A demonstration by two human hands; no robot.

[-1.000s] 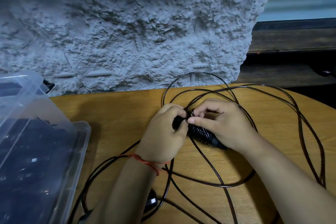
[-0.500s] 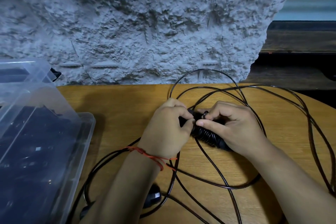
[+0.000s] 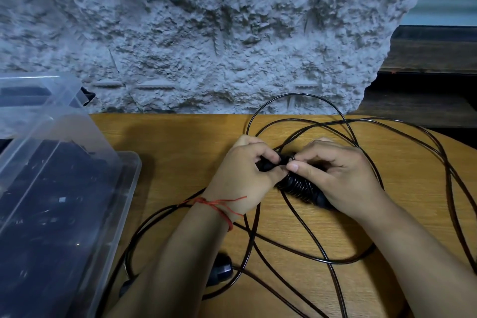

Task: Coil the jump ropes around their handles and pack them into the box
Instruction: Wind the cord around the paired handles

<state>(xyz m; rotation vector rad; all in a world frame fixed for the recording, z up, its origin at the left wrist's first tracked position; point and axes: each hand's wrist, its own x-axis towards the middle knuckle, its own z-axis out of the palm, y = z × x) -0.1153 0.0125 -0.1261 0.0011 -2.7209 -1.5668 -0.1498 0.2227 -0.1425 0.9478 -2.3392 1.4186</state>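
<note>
A rough grey wall (image 3: 206,33) backs the wooden table (image 3: 180,142). On the table's left side stands one clear plastic box (image 3: 126,188), open, with dark contents I cannot count through the plastic. One black jump rope cord (image 3: 322,261) sprawls in loose, crossing loops over the table's right half, well apart from the box. Two hands meet at its middle. The left hand (image 3: 245,175) is clenched around the upper end of one handle (image 3: 299,186). The right hand (image 3: 343,175) cups the handle's lower part and pinches the cord between thumb and forefinger just beside the last turn. About a dozen tight turns already sit on this handle. A second handle (image 3: 222,268) lies near the table's front edge, partly hidden under the left forearm. The cord looks thin, light, glossy and springy, so turns will likely slip off unless held taut. The best hold is on the handle body, pinching close to the newest turn. One red thread (image 3: 219,208) circles the left wrist.
</note>
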